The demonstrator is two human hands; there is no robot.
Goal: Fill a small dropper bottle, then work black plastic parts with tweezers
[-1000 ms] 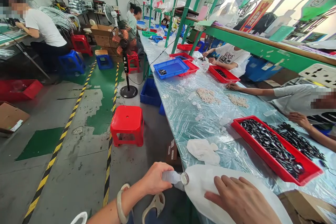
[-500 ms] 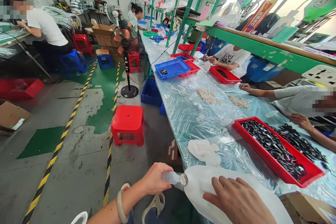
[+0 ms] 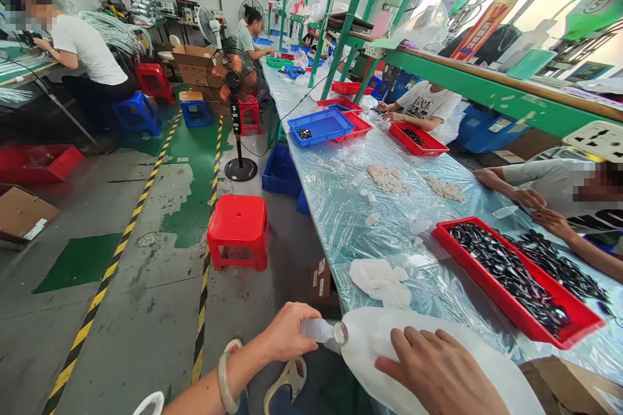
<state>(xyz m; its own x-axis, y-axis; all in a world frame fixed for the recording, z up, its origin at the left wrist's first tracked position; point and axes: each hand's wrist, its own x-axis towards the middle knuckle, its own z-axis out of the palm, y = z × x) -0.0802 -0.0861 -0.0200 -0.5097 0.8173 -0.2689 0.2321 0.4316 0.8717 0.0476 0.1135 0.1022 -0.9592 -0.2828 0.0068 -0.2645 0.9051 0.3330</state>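
My left hand (image 3: 291,332) is closed around a small translucent bottle (image 3: 316,330) and holds it sideways. Its open end meets the mouth of a large white plastic jug (image 3: 374,337), tipped over at the table's front edge. My right hand (image 3: 433,363) lies over the jug's upper side, gripping it with fingers curved on the surface. Any liquid flowing between the two is too hard to make out. Just beyond the jug lie crumpled white cloths or wipes (image 3: 372,277) on the plastic-covered table (image 3: 335,220).
At right stands a red tray (image 3: 511,285) of small black parts, with more heaped beside it. A co-worker's hands (image 3: 540,207) are behind it. A cardboard box (image 3: 574,382) sits at bottom right. Red stool (image 3: 238,230) and fan (image 3: 236,110) stand on the floor at left.
My hands, the bottle and the jug look nearly unmoved. Across the table at right, the co-worker's hands have come together.
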